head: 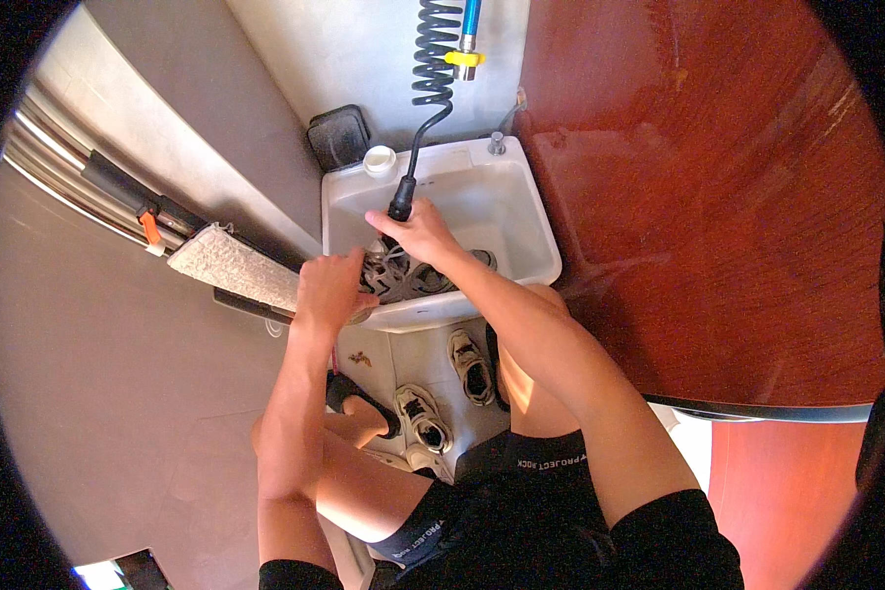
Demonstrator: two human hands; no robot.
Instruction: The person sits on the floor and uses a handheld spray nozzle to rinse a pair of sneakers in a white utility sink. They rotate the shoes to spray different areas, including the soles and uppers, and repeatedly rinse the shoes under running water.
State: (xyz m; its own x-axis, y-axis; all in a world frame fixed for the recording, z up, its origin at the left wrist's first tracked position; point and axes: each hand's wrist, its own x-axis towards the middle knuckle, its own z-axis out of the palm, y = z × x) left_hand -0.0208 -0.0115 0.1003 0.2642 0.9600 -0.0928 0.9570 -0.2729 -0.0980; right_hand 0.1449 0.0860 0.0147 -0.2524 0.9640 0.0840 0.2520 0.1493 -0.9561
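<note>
My right hand (424,232) is wrapped around a black handle (401,199) at the end of a coiled black hose (435,55). The handle's lower end points down at a grey laced sneaker (385,276) inside a white sink (535,221). On the sneaker's left side, my left hand (330,291) grips it over the front rim; its fingertips are partly hidden. A second shoe (431,280) lies to the right in the basin, half covered by my right forearm.
A white cup (379,161) and a metal tap (495,144) are on the sink's back edge. A yellow-handled valve (464,59) hangs above. Left stands a flat mop with a fluffy pad (232,269); right, a reddish-brown panel (693,206). Beige sneakers (422,419) lie on the floor between my legs.
</note>
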